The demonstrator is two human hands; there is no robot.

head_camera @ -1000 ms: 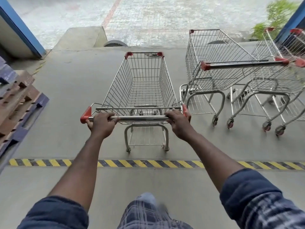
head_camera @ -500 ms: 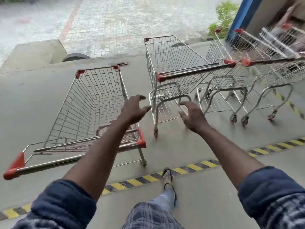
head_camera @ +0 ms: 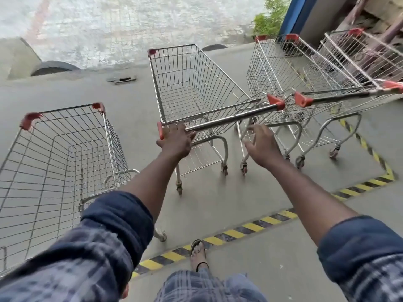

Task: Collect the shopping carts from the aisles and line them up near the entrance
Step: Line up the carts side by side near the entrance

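Several wire shopping carts with red corner caps stand on the concrete floor. The middle cart (head_camera: 196, 88) has a steel handle (head_camera: 229, 117); my left hand (head_camera: 176, 140) grips its left end, fingers over the bar and thumb beneath. My right hand (head_camera: 259, 144) hovers just short of the same handle with fingers spread, holding nothing. The left cart (head_camera: 65, 160) stands free by my left arm. Two more carts (head_camera: 283, 73) (head_camera: 359, 57) are parked side by side to the right of the middle one.
Yellow-black floor tape (head_camera: 239, 229) crosses under my sandalled foot (head_camera: 198, 253) and turns a corner at the right. A blue pillar (head_camera: 292, 16) and a plant (head_camera: 270, 18) stand behind the carts. A concrete ramp block (head_camera: 17, 57) is far left.
Both hands let go of the left cart and swung right. My left hand has now taken the middle cart's handle, with the right hand close behind it.
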